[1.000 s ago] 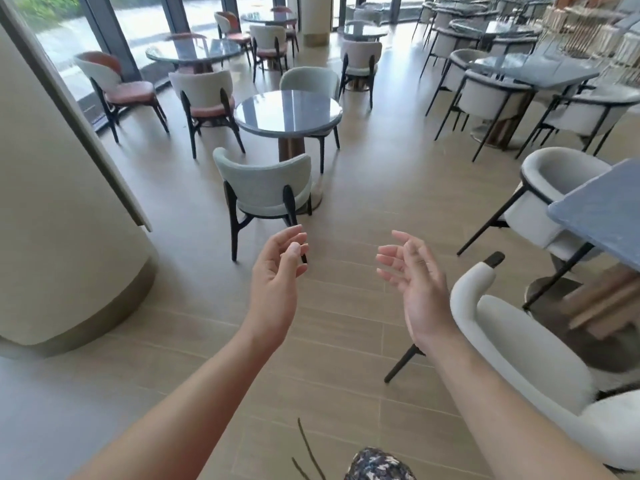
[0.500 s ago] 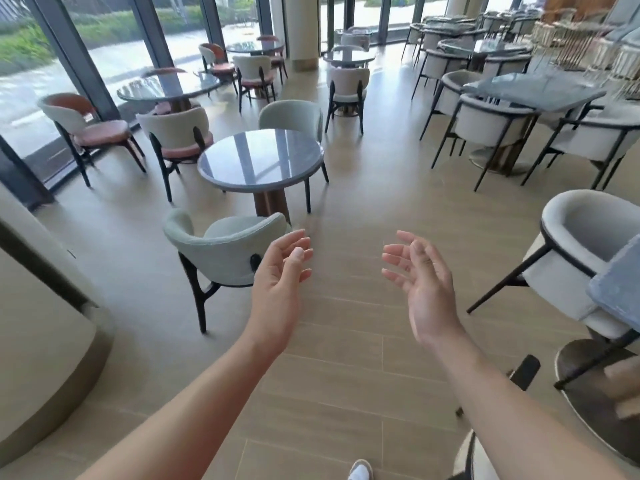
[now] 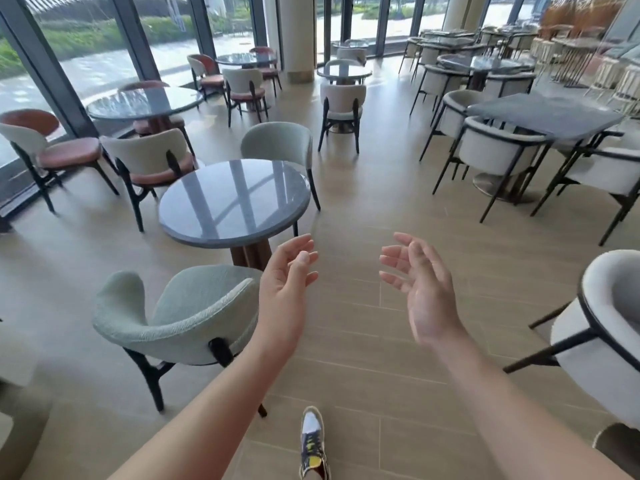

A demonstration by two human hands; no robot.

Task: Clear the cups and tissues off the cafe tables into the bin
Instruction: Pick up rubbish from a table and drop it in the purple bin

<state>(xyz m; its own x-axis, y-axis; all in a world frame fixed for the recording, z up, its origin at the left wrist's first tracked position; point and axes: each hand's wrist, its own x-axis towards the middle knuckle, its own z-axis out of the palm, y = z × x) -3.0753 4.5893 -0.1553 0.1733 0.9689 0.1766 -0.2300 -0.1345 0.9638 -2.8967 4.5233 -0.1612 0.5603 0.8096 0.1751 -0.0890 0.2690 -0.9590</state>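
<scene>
- Now, the nearest round table [image 3: 235,199] sits just ahead, left of centre, its grey top glossy with window reflections.
- Left hand [image 3: 284,292] hovers beside it, fingers loose, gripping nothing.
- Right hand [image 3: 422,289] faces it, palm inward, fingers relaxed, nothing held.
- Pale green chair [image 3: 180,320] stands just this side of the table; one shoe [image 3: 313,441] on the floor below.

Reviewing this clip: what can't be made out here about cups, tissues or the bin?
- Bin: none shows in the head view.
- Far tables, back right: too small and blurred to tell cups or tissues on them.
- Window table: glare on its top could hide small things.
- White chair: cut off by the right edge, seat partly unseen.
- Shoe: cut off by the bottom edge.
</scene>
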